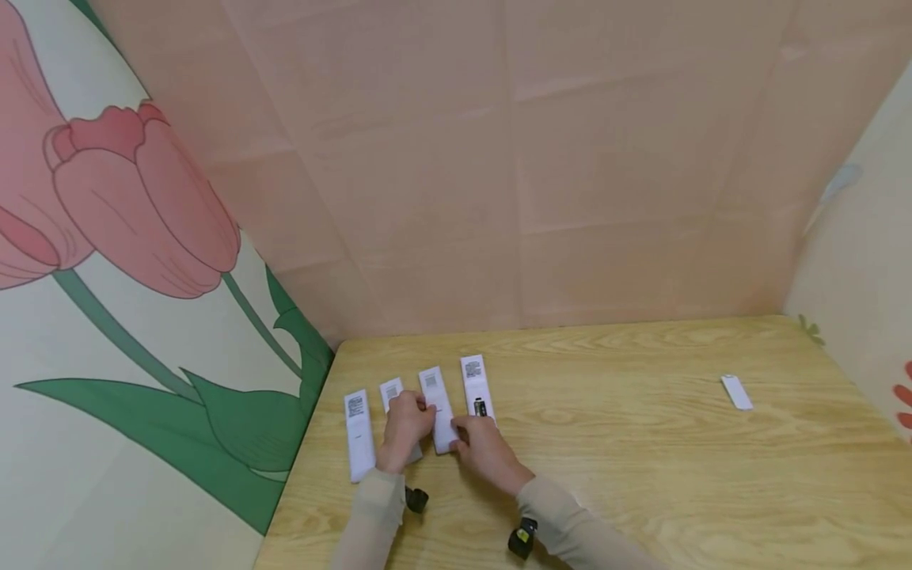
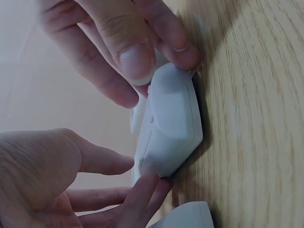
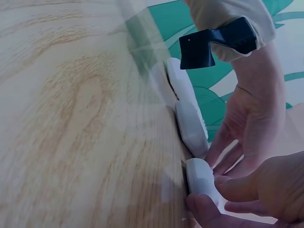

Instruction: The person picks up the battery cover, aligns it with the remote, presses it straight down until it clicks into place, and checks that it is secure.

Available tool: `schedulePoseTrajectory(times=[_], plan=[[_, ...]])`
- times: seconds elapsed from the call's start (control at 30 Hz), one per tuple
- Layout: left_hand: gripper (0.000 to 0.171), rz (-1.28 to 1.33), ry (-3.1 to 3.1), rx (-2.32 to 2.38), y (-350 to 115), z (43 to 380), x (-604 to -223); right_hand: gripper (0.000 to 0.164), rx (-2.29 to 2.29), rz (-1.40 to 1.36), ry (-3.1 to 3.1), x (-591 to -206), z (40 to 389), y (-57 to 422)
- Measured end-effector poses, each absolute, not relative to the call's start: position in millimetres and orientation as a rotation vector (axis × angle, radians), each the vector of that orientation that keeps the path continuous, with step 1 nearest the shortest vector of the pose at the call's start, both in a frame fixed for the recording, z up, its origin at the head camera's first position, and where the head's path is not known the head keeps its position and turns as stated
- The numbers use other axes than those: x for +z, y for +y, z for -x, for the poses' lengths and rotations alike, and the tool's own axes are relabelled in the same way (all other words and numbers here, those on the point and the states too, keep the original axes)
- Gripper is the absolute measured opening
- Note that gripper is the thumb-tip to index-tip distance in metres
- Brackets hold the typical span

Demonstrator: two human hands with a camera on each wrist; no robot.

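Observation:
A white remote control (image 1: 443,429) lies back side up on the wooden table, between both hands. At its left side, my left hand (image 1: 408,423) has thumb and fingertips against the edge. My right hand (image 1: 488,454) grips its near right corner between thumb and fingers. In the left wrist view, the rounded white end of this remote control (image 2: 173,109) rests low on the table with fingers of both hands around it. In the right wrist view, the right thumb sits on top of the remote control (image 3: 199,175). Its underside is hidden.
Another remote control (image 1: 391,389) lies partly under the left hand, and one more remote control (image 1: 359,443) is at far left. Right of the held one, a remote control (image 1: 475,384) shows a battery (image 1: 480,407) in its open compartment. A small white cover (image 1: 737,393) lies far right.

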State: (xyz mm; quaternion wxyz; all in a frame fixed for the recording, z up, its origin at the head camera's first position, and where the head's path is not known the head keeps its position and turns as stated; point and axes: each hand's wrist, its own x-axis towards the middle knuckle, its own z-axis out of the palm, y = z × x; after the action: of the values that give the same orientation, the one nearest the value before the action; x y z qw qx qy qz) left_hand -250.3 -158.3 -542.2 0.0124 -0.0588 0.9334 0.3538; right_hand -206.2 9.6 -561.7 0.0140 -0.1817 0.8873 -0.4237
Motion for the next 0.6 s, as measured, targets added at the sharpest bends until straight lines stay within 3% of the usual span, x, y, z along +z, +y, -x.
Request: schedulePoseTrajectory(times=[0.17,0.37,0.6], plan=[[0.023,0.238,2.877,1.101,-157.4,251.9,-541.1,0.037,-1.362,0.526,2.684,-558.5,205.6,14.2],[0.019,0.228,2.951,1.103,-156.0,252.2,-539.1,0.043,-1.466,0.509,2.581,-557.1,205.2,23.0],[0.032,0.121,3.055,1.183,-148.8,254.4,-538.7,0.044,-1.600,0.447,2.540,-554.4,205.8,37.7]])
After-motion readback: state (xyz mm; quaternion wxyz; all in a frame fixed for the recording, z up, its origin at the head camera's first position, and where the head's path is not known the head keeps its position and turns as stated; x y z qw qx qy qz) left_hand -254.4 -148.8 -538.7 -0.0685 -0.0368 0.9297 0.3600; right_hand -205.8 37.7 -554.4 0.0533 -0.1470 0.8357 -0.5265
